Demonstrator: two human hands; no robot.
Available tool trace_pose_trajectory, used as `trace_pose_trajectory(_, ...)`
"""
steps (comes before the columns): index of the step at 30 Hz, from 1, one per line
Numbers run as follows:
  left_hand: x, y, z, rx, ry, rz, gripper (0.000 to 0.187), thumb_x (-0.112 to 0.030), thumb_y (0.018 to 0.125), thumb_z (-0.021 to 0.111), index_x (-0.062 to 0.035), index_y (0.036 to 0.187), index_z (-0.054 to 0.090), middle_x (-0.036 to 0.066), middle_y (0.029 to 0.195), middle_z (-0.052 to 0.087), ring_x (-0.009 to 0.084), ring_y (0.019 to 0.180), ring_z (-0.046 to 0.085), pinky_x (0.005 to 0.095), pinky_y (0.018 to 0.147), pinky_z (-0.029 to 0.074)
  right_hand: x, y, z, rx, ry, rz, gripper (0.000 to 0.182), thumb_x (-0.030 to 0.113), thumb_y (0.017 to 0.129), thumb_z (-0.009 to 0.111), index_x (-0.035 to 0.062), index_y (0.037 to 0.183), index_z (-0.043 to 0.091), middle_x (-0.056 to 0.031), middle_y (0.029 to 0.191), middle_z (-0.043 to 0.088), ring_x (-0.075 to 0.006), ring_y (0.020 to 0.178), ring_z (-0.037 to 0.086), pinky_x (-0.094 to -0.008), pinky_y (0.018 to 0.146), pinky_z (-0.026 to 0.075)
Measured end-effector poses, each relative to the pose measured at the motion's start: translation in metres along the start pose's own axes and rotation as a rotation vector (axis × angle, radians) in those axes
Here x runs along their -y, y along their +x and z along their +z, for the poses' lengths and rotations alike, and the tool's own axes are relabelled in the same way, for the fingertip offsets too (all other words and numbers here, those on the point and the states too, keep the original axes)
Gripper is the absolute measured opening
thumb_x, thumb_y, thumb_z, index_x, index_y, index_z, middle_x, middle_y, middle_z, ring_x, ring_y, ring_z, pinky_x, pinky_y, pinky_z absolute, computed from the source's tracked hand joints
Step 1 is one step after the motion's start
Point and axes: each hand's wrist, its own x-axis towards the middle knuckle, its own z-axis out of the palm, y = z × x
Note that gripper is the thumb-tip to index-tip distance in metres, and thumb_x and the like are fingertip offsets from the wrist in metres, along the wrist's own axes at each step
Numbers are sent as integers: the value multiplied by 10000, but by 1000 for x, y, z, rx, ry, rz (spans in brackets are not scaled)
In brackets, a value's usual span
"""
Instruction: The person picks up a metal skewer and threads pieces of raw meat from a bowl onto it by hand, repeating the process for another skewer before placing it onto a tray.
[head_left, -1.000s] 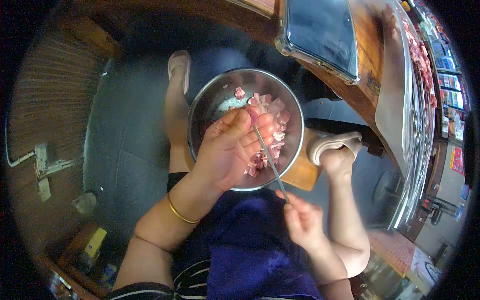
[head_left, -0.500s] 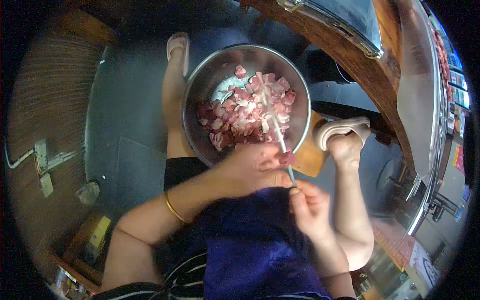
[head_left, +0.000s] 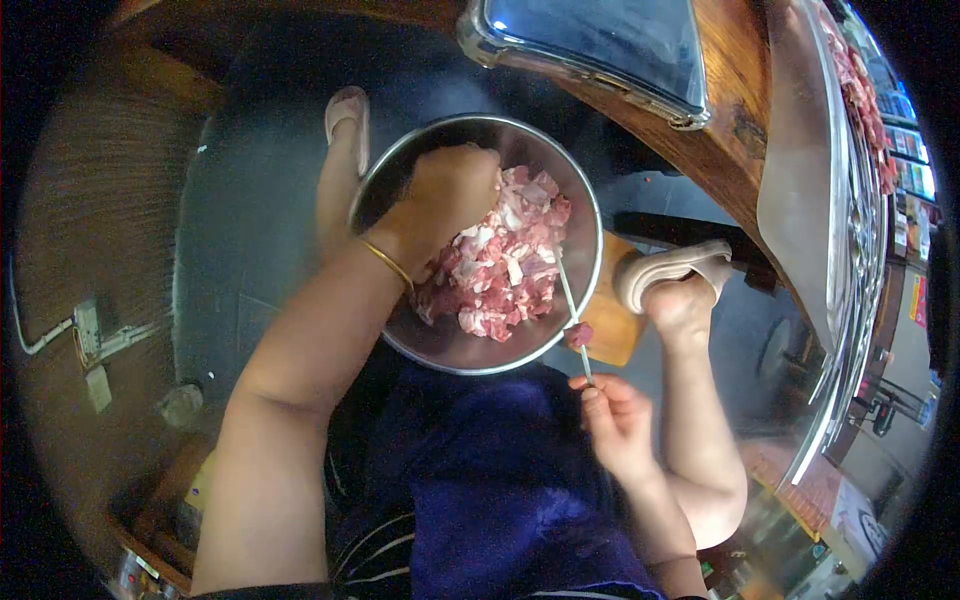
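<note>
A steel bowl (head_left: 598, 228) stands between my legs with many chunks of raw meat (head_left: 510, 270) in it. Over the bowl's far left part, my left hand (head_left: 452, 190) reaches down into the meat with its fingers curled under. What it grips, if anything, is hidden. Near the bowl's front right rim, my right hand (head_left: 617, 418) pinches the lower end of a thin skewer (head_left: 570, 293). One dark red meat piece (head_left: 579, 336) is threaded on it a little above my fingers. The skewer's far tip slants over the bowl's rim toward the meat.
A phone (head_left: 600, 45) lies on the wooden table (head_left: 735, 130) at the upper right. Beside it, a metal tray (head_left: 808, 190) holds several skewers (head_left: 832, 400) and more meat (head_left: 857, 85). A wooden stool (head_left: 610, 325) shows under the bowl's right side.
My left hand has left the skewer and gone forward into the bowl. My right hand still holds the skewer, with the meat piece on it. The view has shifted a little.
</note>
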Motion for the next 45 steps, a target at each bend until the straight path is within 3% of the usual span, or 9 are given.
trace_pose_trajectory(6, -2, -14, -32, 23, -188, -3, 101, -144, 730, 630, -62, 783, 604, 118, 701, 623, 285, 675, 630, 377, 615, 500, 9, 10, 0, 43, 28, -13, 194, 27, 919, 515, 14, 1053, 655, 40, 648, 542, -24, 565, 435, -197, 515, 381)
trace_pose_trajectory(12, -54, -41, -85, 126, -1599, -715, 159, -109, 838, 663, -64, 990, 649, 17, 867, 649, 137, 801, 617, 317, 676, 512, 21, 15, 10, 81, 15, -45, 235, 15, 903, 508, 21, 1092, 649, -11, 644, 568, -37, 571, 492, -212, 544, 420)
trace_pose_trajectory(18, -59, -65, -69, -18, -2262, -601, 247, -131, 865, 650, -58, 1097, 606, 47, 958, 642, 174, 901, 607, 360, 811, 505, 22, 9, 13, 93, -66, -184, 243, 52, 931, 502, 5, 1138, 620, 16, 687, 566, -26, 573, 470, -189, 540, 396)
trace_pose_trajectory(22, -57, -71, -75, -28, -2213, -595, 324, -143, 865, 643, -72, 1169, 555, 113, 1088, 617, 252, 1052, 583, 414, 915, 482, 21, 4, 13, 79, -125, -185, 247, 62, 951, 488, -2, 1156, 610, 58, 678, 532, -4, 547, 418, -167, 504, 350)
trace_pose_trajectory(24, -53, -74, -73, -46, -2105, -626, 321, -147, 869, 640, -59, 1165, 552, 112, 1089, 617, 248, 1034, 594, 408, 913, 485, 24, 3, 14, 52, -182, -96, 243, 26, 907, 502, 10, 1109, 636, -41, 734, 615, -67, 612, 522, -222, 599, 438)
trace_pose_trajectory(27, -54, -74, -60, -291, -1322, -397, 212, -136, 868, 655, -36, 1053, 621, 49, 962, 646, 163, 890, 610, 348, 843, 501, 24, 0, 14, 33, -188, -90, 241, 13, 888, 512, 13, 1089, 645, -96, 767, 657, -101, 650, 577, -252, 650, 485)
trace_pose_trajectory(33, -61, -83, -77, -124, -2031, -635, 232, -185, 883, 645, -25, 1049, 625, 53, 951, 645, 164, 910, 611, 357, 866, 496, 24, -6, 19, 67, -102, -149, 245, 2, 888, 515, 11, 1098, 639, -96, 779, 656, -93, 655, 577, -252, 634, 487)
trace_pose_trajectory(36, -62, -85, -72, -86, -2223, -537, 268, -232, 909, 609, -31, 1086, 610, 76, 1005, 635, 194, 943, 609, 385, 892, 492, 24, -4, 19, 66, -87, -179, 256, -9, 883, 516, 18, 1108, 634, -102, 809, 674, -88, 655, 587, -249, 635, 493)
trace_pose_trajectory(45, -65, -80, -92, -62, -2396, -656, 276, -227, 923, 583, -33, 1118, 569, 127, 1052, 623, 236, 987, 607, 403, 875, 508, 30, 3, 23, 89, -139, -261, 257, -5, 880, 520, 27, 1104, 642, -104, 773, 669, -87, 629, 596, -252, 616, 497)
